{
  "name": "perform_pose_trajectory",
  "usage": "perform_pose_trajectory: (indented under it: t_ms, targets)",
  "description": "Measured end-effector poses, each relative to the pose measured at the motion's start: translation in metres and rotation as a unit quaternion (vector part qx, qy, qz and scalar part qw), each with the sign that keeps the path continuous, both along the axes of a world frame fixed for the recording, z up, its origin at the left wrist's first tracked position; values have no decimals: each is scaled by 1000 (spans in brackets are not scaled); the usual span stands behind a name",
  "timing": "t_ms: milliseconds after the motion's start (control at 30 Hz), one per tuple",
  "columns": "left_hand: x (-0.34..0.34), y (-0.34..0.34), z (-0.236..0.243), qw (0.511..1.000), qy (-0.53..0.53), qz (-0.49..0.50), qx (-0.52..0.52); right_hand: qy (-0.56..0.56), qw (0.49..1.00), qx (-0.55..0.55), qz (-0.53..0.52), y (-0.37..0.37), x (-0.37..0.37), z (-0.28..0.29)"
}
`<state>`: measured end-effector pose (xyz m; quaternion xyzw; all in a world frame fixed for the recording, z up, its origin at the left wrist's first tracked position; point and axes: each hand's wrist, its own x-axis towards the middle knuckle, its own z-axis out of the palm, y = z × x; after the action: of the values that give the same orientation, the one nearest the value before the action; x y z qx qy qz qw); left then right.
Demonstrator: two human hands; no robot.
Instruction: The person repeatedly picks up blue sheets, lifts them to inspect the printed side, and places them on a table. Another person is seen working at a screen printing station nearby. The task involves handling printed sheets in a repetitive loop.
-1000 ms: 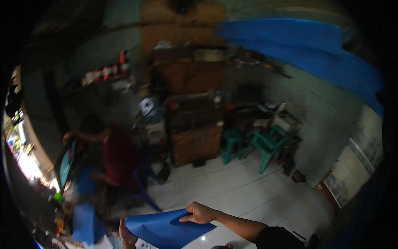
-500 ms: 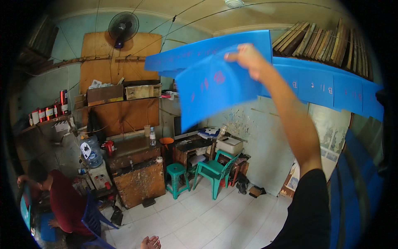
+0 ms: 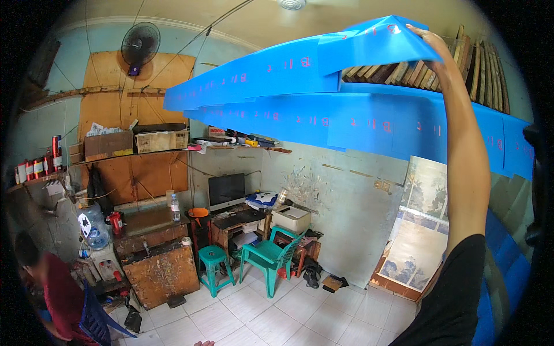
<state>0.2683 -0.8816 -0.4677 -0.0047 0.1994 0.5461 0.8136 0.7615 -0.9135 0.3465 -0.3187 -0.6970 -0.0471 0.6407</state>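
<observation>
High at the upper right, my right hand (image 3: 430, 43) grips the corner of a blue sheet (image 3: 372, 46) with red printed marks. Held up in front of the wooden boards, this sheet has a folded, bent top edge. To its left, similar blue sheets hang in an overlapping upper row (image 3: 248, 72). A second row of blue sheets (image 3: 375, 124) runs below, passing behind my right forearm. Only the fingertips of my left hand (image 3: 204, 343) show at the bottom edge; they look loosely open, with nothing seen in them.
Wooden boards (image 3: 482, 72) stand in a rack at the upper right. Below are a green plastic chair (image 3: 271, 256), a green stool (image 3: 214, 266) and a desk with a monitor (image 3: 227, 190). A person in a dark red shirt (image 3: 66, 300) is at the lower left. Wires cross near the ceiling.
My right hand has moved up and right; the blue sheet it holds has gone from hanging low in front to the upper row's level. The view has shifted right, and my left hand has dropped mostly out.
</observation>
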Motion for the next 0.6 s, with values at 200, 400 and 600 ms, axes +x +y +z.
perform_pose_trajectory:
  t_ms: [200,400,600]
  targets:
    - [23,7,3,997,71,-32,13,11,998,-66,15,-18,-9,-34]
    - [38,-15,-29,994,88,-59,-6,42,995,-27,-87,-10,-13,-42]
    - [24,-56,-60,989,128,-76,-6,-4,971,25,-237,-13,-4,-51]
